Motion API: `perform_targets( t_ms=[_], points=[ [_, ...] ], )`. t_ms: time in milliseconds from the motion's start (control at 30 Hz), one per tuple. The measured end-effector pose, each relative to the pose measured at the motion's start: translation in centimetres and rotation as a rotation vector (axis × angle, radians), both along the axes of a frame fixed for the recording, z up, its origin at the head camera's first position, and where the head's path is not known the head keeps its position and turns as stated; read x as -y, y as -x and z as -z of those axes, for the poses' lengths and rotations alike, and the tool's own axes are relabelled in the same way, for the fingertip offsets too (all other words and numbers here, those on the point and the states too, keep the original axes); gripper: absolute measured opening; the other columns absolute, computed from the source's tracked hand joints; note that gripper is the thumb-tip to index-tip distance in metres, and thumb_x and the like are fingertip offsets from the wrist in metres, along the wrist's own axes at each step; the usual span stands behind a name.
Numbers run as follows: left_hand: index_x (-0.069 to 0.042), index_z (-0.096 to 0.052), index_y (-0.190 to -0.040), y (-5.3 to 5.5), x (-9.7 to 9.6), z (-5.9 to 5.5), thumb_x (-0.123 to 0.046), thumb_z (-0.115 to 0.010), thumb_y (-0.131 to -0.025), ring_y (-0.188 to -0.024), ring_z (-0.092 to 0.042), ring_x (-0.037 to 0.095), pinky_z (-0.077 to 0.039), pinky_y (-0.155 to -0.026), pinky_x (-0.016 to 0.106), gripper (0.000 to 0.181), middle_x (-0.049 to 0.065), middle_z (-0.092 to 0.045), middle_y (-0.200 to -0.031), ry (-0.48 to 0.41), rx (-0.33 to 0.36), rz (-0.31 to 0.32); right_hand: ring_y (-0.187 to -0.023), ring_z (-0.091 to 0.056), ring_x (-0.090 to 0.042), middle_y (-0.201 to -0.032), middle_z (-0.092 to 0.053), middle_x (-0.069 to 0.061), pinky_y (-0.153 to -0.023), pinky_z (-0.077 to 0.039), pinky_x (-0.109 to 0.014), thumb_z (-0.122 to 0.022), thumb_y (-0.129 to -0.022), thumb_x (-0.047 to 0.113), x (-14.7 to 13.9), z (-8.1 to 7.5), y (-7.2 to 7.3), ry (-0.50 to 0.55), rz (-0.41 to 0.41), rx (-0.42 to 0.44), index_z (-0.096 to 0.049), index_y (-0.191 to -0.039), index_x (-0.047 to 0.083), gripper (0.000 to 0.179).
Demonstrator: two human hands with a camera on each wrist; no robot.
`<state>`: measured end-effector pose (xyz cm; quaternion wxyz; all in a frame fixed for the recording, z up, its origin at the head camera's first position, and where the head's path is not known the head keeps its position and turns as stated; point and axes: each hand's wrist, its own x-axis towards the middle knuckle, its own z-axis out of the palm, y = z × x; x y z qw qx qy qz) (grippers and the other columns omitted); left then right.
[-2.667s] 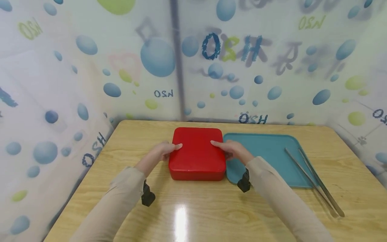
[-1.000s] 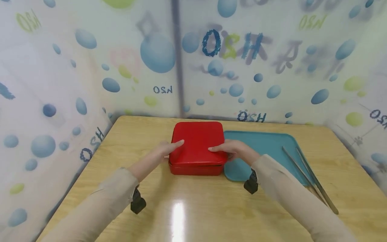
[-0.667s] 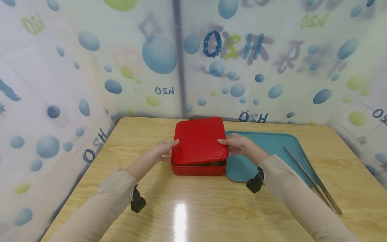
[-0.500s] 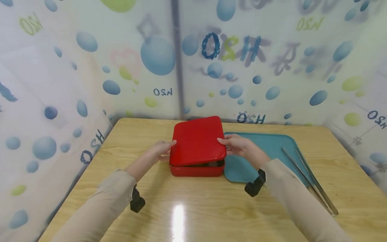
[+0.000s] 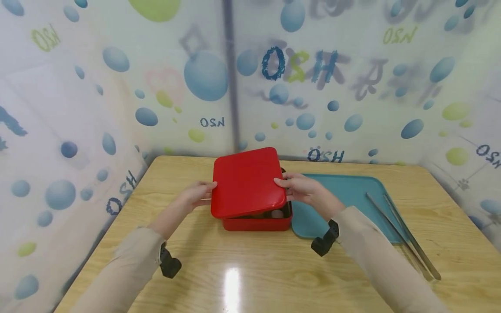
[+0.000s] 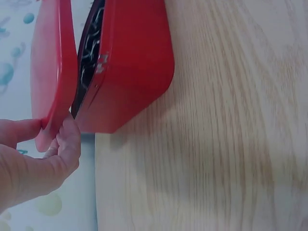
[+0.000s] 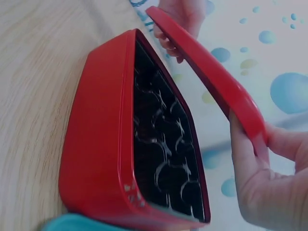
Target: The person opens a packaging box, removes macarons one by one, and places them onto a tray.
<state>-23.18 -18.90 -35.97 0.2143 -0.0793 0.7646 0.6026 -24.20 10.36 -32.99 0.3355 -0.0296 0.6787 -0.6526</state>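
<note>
A flat red lid [image 5: 246, 182] is raised above a red box [image 5: 258, 224] and tilted, higher on the right. My left hand [image 5: 200, 194] pinches the lid's left edge, thumb on top and fingers beneath. At the opposite edge my right hand [image 5: 305, 188] grips it the same way. In the right wrist view a wide gap separates lid and box, showing a black insert [image 7: 166, 139] with rounded compartments. A small pale round shape [image 5: 277, 213] shows inside the box in the head view; its kind is unclear. The rest of the inside is hidden under the lid there.
A blue tray [image 5: 332, 187] lies on the wooden table [image 5: 282, 278] just right of the box. Two long metal rods [image 5: 419, 248], perhaps tongs, lean across its right edge. A patterned curtain [image 5: 250, 108] hangs behind the table.
From resting on the box, the lid was lifted, right side first. Both hands have since carried it up and to the left, uncovering part of the box's right side. The box stays put.
</note>
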Motion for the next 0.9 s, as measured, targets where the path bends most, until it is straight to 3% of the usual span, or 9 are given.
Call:
perform_targets(
  t_ms=[133, 267, 467, 633, 800, 900],
  points=[
    [0.010, -0.028, -0.136, -0.4, 1.7, -0.5, -0.025, -0.044, -0.096, -0.109, -0.053, 0.024, -0.039, -0.102, 0.042, 0.055, 0.019, -0.045, -0.130, 0.029, -0.014, -0.004, -0.075, -0.063, -0.011, -0.091, -0.060, 0.001, -0.069, -0.053, -0.025, -0.043, -0.097, 0.018, 1.9, 0.0, 0.1, -0.014, -0.002, -0.005, -0.034, -0.130, -0.003, 0.040],
    [0.008, -0.022, -0.139, -0.7, 3.4, -1.0, -0.029, -0.051, -0.093, -0.122, -0.044, 0.032, -0.038, -0.104, 0.040, 0.065, 0.021, -0.038, -0.138, 0.055, -0.018, -0.027, -0.074, -0.064, -0.012, -0.089, -0.061, -0.001, -0.068, -0.054, -0.027, -0.048, -0.095, 0.017, 4.0, 0.1, 0.5, -0.029, 0.026, -0.002, -0.039, -0.128, -0.002, 0.039],
    [0.008, -0.020, -0.141, -0.7, 6.5, -1.6, -0.028, -0.051, -0.093, -0.127, -0.037, 0.036, -0.034, -0.106, 0.041, 0.068, 0.023, -0.033, -0.141, 0.105, -0.031, -0.072, -0.067, -0.063, -0.011, -0.079, -0.063, 0.000, -0.064, -0.053, -0.026, -0.049, -0.094, 0.014, 8.0, 0.3, 0.9, -0.094, 0.025, -0.019, -0.048, -0.124, -0.003, 0.035],
    [0.008, -0.016, -0.142, -1.1, 9.1, -1.5, -0.026, -0.049, -0.094, -0.131, -0.030, 0.037, -0.029, -0.109, 0.044, 0.068, 0.025, -0.026, -0.145, 0.158, 0.006, -0.127, -0.068, -0.062, -0.012, -0.089, -0.066, -0.009, -0.079, -0.054, -0.034, -0.050, -0.093, 0.013, 11.7, 0.5, 0.8, -0.145, 0.005, -0.016, -0.053, -0.119, -0.004, 0.031],
    [0.008, -0.013, -0.143, -1.4, 11.4, -1.1, -0.024, -0.047, -0.094, -0.134, -0.025, 0.038, -0.026, -0.110, 0.045, 0.067, 0.026, -0.020, -0.147, 0.194, 0.036, -0.171, -0.089, -0.065, -0.024, -0.112, -0.063, -0.018, -0.089, -0.049, -0.040, -0.052, -0.092, 0.015, 14.6, 0.5, 0.6, -0.167, -0.002, -0.021, -0.052, -0.119, -0.003, 0.032],
    [0.008, -0.012, -0.143, -1.4, 12.7, -0.9, -0.024, -0.046, -0.095, -0.135, -0.022, 0.039, -0.024, -0.110, 0.046, 0.067, 0.026, -0.016, -0.148, 0.205, 0.049, -0.184, -0.107, -0.058, -0.032, -0.121, -0.056, -0.020, -0.094, -0.046, -0.043, -0.054, -0.091, 0.017, 16.2, 0.5, 0.1, -0.136, 0.026, 0.001, -0.045, -0.125, -0.002, 0.040]
  ],
)
